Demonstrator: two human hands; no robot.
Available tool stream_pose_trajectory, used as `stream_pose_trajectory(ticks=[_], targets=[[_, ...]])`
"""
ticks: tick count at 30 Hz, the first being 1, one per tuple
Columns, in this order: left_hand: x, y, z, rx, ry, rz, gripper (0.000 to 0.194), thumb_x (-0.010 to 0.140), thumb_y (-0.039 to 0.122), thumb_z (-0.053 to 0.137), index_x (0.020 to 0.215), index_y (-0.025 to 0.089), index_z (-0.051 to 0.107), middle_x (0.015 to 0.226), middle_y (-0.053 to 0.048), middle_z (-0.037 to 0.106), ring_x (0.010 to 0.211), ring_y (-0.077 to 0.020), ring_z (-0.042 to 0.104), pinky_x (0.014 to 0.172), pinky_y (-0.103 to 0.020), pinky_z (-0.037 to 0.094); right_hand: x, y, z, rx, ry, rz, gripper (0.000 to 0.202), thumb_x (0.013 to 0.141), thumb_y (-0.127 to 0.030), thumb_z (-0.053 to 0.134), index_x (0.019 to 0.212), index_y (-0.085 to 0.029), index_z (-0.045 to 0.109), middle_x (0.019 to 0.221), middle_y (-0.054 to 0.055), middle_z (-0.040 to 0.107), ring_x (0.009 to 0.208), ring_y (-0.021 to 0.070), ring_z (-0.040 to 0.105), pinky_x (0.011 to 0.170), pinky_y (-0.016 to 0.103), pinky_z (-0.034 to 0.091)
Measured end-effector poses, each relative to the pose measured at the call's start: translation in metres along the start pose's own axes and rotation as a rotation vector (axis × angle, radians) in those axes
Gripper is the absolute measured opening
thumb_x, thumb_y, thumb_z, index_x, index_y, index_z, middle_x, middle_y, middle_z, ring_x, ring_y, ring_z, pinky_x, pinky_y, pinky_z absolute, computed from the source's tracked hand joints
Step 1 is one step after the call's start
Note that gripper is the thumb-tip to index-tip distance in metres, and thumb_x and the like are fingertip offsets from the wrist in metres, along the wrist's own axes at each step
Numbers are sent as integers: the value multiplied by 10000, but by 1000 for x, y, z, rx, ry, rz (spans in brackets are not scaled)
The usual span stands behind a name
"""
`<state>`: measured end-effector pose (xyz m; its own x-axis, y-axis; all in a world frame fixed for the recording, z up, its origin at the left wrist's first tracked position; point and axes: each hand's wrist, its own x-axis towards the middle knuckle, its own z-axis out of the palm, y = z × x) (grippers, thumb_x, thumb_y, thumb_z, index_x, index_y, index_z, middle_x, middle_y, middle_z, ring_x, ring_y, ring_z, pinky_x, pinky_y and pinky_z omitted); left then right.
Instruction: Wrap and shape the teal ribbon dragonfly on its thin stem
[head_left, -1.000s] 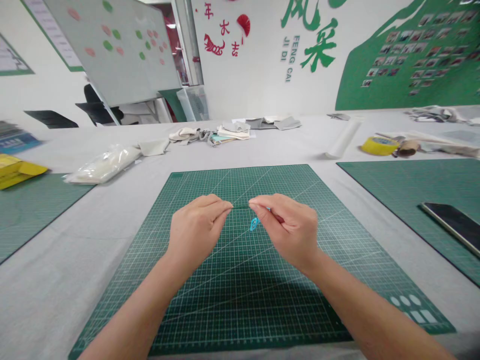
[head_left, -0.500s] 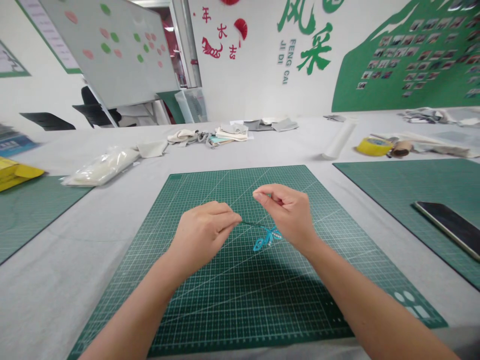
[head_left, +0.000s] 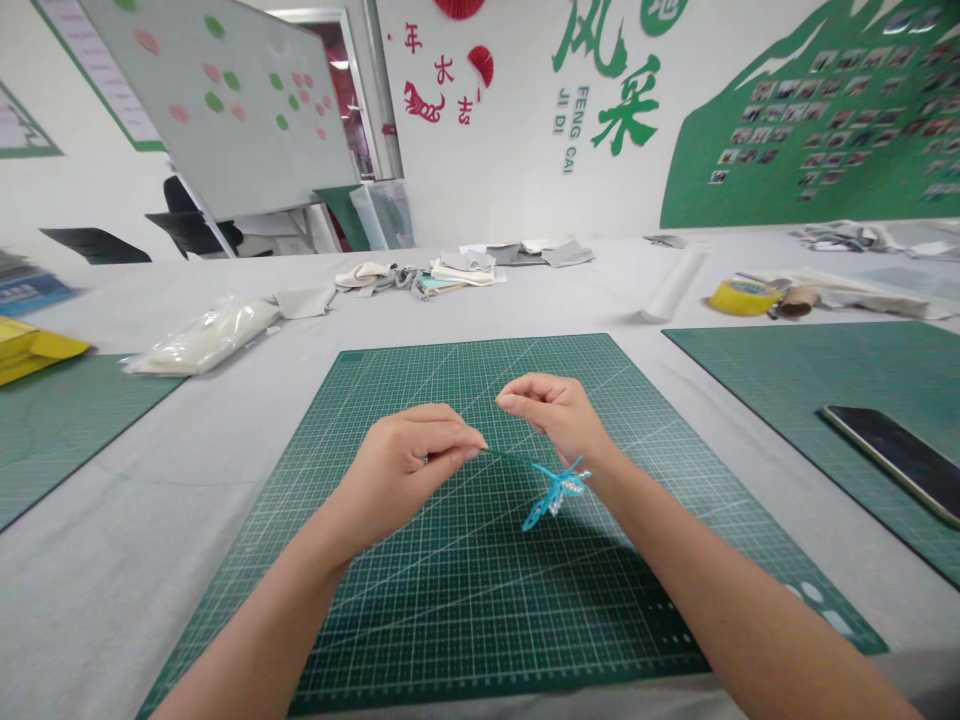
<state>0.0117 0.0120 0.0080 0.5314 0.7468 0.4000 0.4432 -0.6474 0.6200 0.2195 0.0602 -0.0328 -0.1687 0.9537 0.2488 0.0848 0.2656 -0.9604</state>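
My left hand (head_left: 420,455) pinches the end of a thin green stem (head_left: 510,457) between thumb and fingers. At the stem's other end hangs a blue beaded ornament (head_left: 559,490), with petal- or wing-like loops and whitish beads. It is held above the green cutting mat (head_left: 420,620) and tilts down to the right. My right hand (head_left: 551,408) is just above and beyond the stem, thumb and forefinger pressed together. Whatever it pinches, if anything, is too fine to make out. The ornament's right tip overlaps my right wrist in view; whether they touch, I cannot tell.
A phone (head_left: 892,455) lies on a second cutting mat (head_left: 810,375) to the right. Farther back are yellow tape (head_left: 742,297), a white roll (head_left: 679,283) and fabric scraps (head_left: 465,268). On the left lie a clear plastic packet (head_left: 206,338) and a yellow package (head_left: 37,345).
The ornament has turned and swung slightly right and down, showing more of its loops and beads. My right hand has shifted a little left. My left hand keeps its pinch on the stem.
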Motion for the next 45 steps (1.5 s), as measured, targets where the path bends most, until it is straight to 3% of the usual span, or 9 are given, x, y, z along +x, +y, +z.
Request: stream_pose_trajectory(ticks=[6,10,16,24,28,33,38,45], targets=[[3,-6,-2,-134,253,-165,113,857,246,629,825,214,732,810,-15,691,761,-146,609,676,-272,460,-6,2,16,211,-48,173,199,656,-353,769,688,-179,678,569,-35,501,512,81,348,490,249,260],[3,-17,1,-152,411,-282,126,835,308,648,846,219,736,835,-20,701,797,-166,607,693,-292,452,-11,1,23,177,-76,172,183,704,-342,729,650,-180,663,575,-33,498,524,85,353,517,258,285],[2,-22,0,-108,503,-343,162,831,327,635,875,204,731,870,-29,718,803,-176,625,704,-304,464,-19,-3,29,95,-69,96,139,755,-308,685,690,-185,672,579,-41,479,555,92,363,539,252,299],[3,-19,-3,81,543,-335,154,842,293,602,850,204,727,826,-19,725,741,-165,632,666,-305,474,-37,-22,41,-21,-4,15,133,792,-286,663,709,-189,700,493,-71,355,494,85,312,492,242,287],[1,-18,-1,156,554,-312,149,850,268,587,851,206,723,814,-10,723,713,-152,622,644,-289,469,-46,-27,46,-121,9,-103,129,827,-237,642,727,-193,710,516,-53,492,492,84,414,492,230,338],[0,-17,2,259,531,-262,168,884,250,554,882,208,717,848,-6,712,755,-152,620,680,-299,468,-52,-24,46,-336,44,-386,148,886,-191,579,823,-204,713,724,-7,701,646,113,615,613,241,451],[-1,-15,6,351,485,-209,189,908,238,526,905,214,714,904,-11,712,841,-164,637,753,-311,482,-52,-28,40,-479,118,-560,174,908,-175,536,868,-204,702,723,5,710,630,121,635,596,248,475],[-4,-13,14,514,362,-157,210,931,255,498,957,235,706,953,-9,717,893,-180,644,747,-306,482,-47,-36,29,-589,195,-649,151,904,-163,547,867,-196,690,685,-2,693,592,108,615,586,240,471]])
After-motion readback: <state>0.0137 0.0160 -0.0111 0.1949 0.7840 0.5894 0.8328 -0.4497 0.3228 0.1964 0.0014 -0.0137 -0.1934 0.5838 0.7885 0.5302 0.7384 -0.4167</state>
